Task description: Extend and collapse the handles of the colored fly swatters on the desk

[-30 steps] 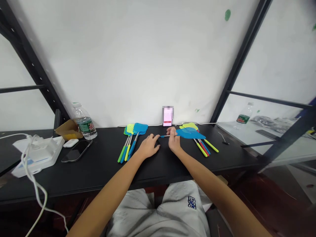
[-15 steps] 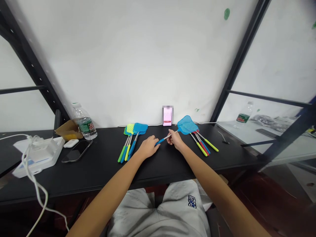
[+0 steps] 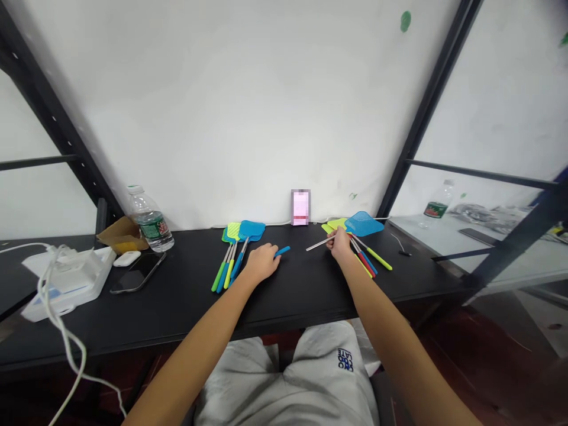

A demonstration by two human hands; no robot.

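Observation:
My left hand point(image 3: 261, 262) is closed around a short blue handle sleeve point(image 3: 282, 251), whose tip pokes out to the right of my fingers. My right hand point(image 3: 341, 244) pinches the bare metal rod point(image 3: 317, 244) of a blue fly swatter, its mesh head point(image 3: 364, 225) raised over the pile at the right. A gap separates the rod's free end from the blue handle. A bundle of fly swatters point(image 3: 235, 248) with green, yellow and blue handles lies left of my left hand. Another pile of swatters point(image 3: 368, 260) lies under my right hand.
On the black table point(image 3: 186, 302), a pink phone point(image 3: 300, 208) stands against the wall. A water bottle point(image 3: 149, 220), a cardboard box point(image 3: 120, 234), an earbud case point(image 3: 126, 258), a dark phone point(image 3: 137, 272) and a white box with cables point(image 3: 66, 278) are at left. A second table with a bottle point(image 3: 437, 204) is at right.
The swatter's blue handle has come off the metal rod. My right hand moved right with the rod and mesh head; my left hand stayed with the handle.

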